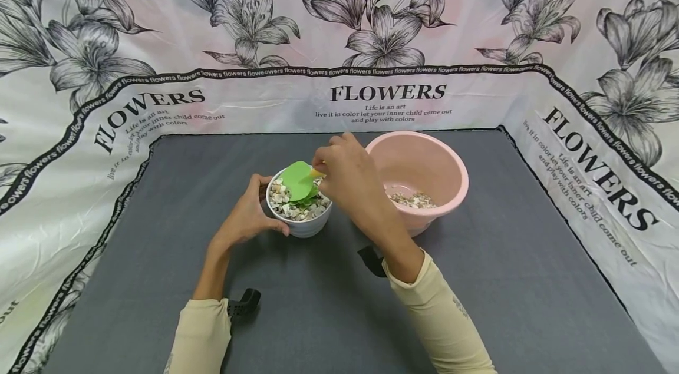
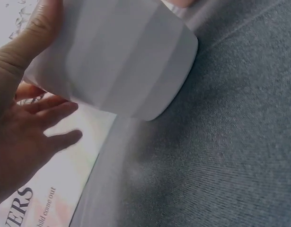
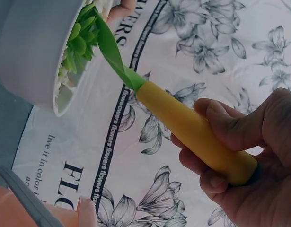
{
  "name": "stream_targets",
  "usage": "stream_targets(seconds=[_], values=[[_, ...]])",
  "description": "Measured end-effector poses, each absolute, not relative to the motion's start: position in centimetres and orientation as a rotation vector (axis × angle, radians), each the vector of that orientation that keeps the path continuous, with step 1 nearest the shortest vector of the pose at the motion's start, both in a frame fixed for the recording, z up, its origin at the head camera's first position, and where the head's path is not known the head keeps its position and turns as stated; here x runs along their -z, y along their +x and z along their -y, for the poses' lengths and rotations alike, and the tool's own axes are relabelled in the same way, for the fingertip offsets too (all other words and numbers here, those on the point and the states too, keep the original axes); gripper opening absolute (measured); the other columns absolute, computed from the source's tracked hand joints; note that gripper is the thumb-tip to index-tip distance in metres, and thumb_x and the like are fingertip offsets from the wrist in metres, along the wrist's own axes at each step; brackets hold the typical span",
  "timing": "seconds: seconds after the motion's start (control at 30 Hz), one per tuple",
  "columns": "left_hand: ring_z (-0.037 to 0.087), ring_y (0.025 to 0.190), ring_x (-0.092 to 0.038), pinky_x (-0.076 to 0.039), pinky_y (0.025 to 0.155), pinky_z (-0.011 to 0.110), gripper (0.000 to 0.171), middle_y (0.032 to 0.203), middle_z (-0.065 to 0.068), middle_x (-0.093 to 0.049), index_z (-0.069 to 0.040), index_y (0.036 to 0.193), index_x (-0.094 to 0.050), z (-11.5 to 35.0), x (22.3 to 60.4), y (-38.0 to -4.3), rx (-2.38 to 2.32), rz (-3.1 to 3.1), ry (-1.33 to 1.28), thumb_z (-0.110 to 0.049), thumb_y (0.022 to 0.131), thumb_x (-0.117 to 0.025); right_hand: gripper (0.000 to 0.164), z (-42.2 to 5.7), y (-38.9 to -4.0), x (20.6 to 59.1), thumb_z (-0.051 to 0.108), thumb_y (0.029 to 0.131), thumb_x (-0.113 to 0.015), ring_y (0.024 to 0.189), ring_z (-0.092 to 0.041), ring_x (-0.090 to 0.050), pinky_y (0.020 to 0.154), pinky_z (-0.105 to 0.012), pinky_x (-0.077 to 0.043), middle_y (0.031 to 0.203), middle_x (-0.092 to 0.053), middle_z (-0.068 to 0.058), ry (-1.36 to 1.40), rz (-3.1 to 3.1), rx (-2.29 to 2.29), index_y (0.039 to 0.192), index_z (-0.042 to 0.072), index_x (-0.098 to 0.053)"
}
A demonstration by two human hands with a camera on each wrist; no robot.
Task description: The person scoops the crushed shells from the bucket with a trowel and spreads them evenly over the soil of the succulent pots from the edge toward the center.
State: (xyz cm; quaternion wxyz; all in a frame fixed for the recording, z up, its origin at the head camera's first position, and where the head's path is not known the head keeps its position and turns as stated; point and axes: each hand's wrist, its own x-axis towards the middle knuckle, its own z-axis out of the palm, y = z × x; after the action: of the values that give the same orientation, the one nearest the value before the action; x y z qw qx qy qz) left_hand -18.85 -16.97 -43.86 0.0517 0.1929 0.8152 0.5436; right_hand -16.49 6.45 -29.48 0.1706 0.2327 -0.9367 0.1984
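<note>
A white pot (image 1: 307,229) with ridged sides stands on the grey cloth, filled with pale pebbles (image 1: 289,209) round a small green succulent (image 3: 80,41). My left hand (image 1: 246,214) grips the pot's left side, thumb at the front and fingers round the back; the left wrist view shows its thumb (image 2: 41,23) against the wall. In my right hand (image 1: 352,179) is a small trowel with a green blade (image 1: 297,179), held by its yellow handle (image 3: 188,127). That blade hangs over the pot's middle, partly covering the plant, with its tip beside the leaves.
Right of the pot, partly behind my right forearm, stands a pink tub (image 1: 457,188) with loose pebbles (image 1: 416,200) in its bottom. Grey cloth (image 1: 504,291) covers the work surface. A flower-printed sheet (image 1: 265,97) rises at the back and both sides.
</note>
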Motion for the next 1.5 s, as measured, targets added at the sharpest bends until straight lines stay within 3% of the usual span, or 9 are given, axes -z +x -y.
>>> stream_targets(seconds=[0.17, 0.37, 0.57, 0.73, 0.87, 1.0, 1.13, 1.33, 1.5], values=[[0.045, 0.140, -0.050, -0.044, 0.113, 0.058, 0.109, 0.148, 0.027, -0.046, 0.004, 0.145, -0.030, 17.0, 43.7, -19.0, -1.631, -2.494, 0.587, -0.016, 0.064, -0.101, 0.032, -6.2, -16.2, 29.6, -0.017, 0.071, -0.069, 0.090, -0.027, -0.060, 0.081, -0.034, -0.055, 0.087, -0.071, -0.008, 0.671, 2.615, -0.513, 0.087, 0.008, -0.081], [0.045, 0.132, -0.053, -0.046, 0.111, 0.060, 0.132, 0.145, 0.028, -0.046, -0.001, 0.162, -0.029, 17.1, 43.7, -19.1, -1.542, -2.586, 0.571, -0.040, 0.058, -0.100, 0.029, -6.5, -16.1, 29.9, -0.015, 0.073, -0.069, 0.089, -0.024, -0.057, 0.079, -0.032, -0.055, 0.084, -0.068, -0.006, 0.749, 2.534, -0.461, 0.088, 0.007, -0.081], [0.041, 0.124, -0.054, -0.046, 0.111, 0.059, 0.110, 0.135, 0.027, -0.050, 0.008, 0.143, -0.045, 17.1, 43.7, -19.2, -1.537, -2.638, 0.587, -0.036, 0.059, -0.100, 0.028, -7.4, -16.4, 29.8, -0.015, 0.075, -0.071, 0.090, -0.024, -0.058, 0.081, -0.030, -0.055, 0.088, -0.070, -0.006, 0.938, 2.409, -0.393, 0.091, 0.006, -0.081], [0.039, 0.120, -0.057, -0.048, 0.110, 0.057, 0.089, 0.129, 0.023, -0.054, 0.005, 0.127, -0.048, 16.9, 43.5, -19.1, -1.510, -2.659, 0.573, -0.022, 0.062, -0.102, 0.036, -8.2, -16.6, 29.7, -0.021, 0.072, -0.063, 0.091, -0.024, -0.058, 0.090, -0.030, -0.056, 0.089, -0.071, -0.007, 1.004, 2.347, -0.437, 0.090, 0.005, -0.081], [0.038, 0.122, -0.057, -0.045, 0.111, 0.058, 0.086, 0.128, 0.022, -0.055, 0.004, 0.125, -0.046, 16.7, 43.4, -19.1, -1.477, -2.677, 0.544, -0.020, 0.064, -0.102, 0.032, -9.0, -16.6, 29.5, -0.019, 0.077, -0.066, 0.092, -0.024, -0.059, 0.088, -0.031, -0.056, 0.090, -0.072, -0.007, 1.001, 2.281, -0.506, 0.092, 0.005, -0.081], [0.039, 0.125, -0.057, -0.045, 0.108, 0.056, 0.092, 0.134, 0.024, -0.054, 0.003, 0.130, -0.040, 16.7, 43.1, -18.9, -1.428, -2.671, 0.482, -0.026, 0.067, -0.101, 0.019, -10.1, -16.7, 29.4, -0.013, 0.087, -0.070, 0.090, -0.027, -0.059, 0.078, -0.030, -0.053, 0.091, -0.073, -0.009, 0.930, 2.203, -0.691, 0.093, 0.002, -0.080], [0.042, 0.131, -0.059, -0.049, 0.106, 0.057, 0.099, 0.142, 0.025, -0.052, 0.001, 0.138, -0.034, 16.8, 42.8, -18.7, -1.396, -2.658, 0.454, -0.031, 0.070, -0.099, 0.010, -11.8, -16.8, 29.0, -0.008, 0.091, -0.073, 0.089, -0.027, -0.060, 0.078, -0.029, -0.048, 0.093, -0.076, -0.013, 0.824, 2.157, -0.896, 0.093, -0.002, -0.081], [0.047, 0.136, -0.056, -0.051, 0.106, 0.060, 0.109, 0.147, 0.026, -0.047, 0.002, 0.150, -0.030, 17.2, 43.0, -18.9, -1.434, -2.633, 0.504, -0.031, 0.073, -0.098, 0.006, -14.2, -16.8, 28.3, -0.003, 0.091, -0.076, 0.086, -0.028, -0.065, 0.072, -0.019, -0.044, 0.091, -0.078, -0.016, 0.705, 2.088, -0.959, 0.094, -0.003, -0.081], [0.049, 0.143, -0.048, -0.044, 0.114, 0.064, 0.123, 0.157, 0.027, -0.039, -0.003, 0.162, -0.023, 17.6, 43.0, -19.1, -1.497, -2.571, 0.570, -0.051, 0.074, -0.093, 0.006, -16.1, -16.7, 28.1, -0.004, 0.089, -0.077, 0.089, -0.029, -0.067, 0.073, -0.014, -0.045, 0.090, -0.079, -0.018, 0.630, 2.085, -0.965, 0.094, -0.004, -0.081]])
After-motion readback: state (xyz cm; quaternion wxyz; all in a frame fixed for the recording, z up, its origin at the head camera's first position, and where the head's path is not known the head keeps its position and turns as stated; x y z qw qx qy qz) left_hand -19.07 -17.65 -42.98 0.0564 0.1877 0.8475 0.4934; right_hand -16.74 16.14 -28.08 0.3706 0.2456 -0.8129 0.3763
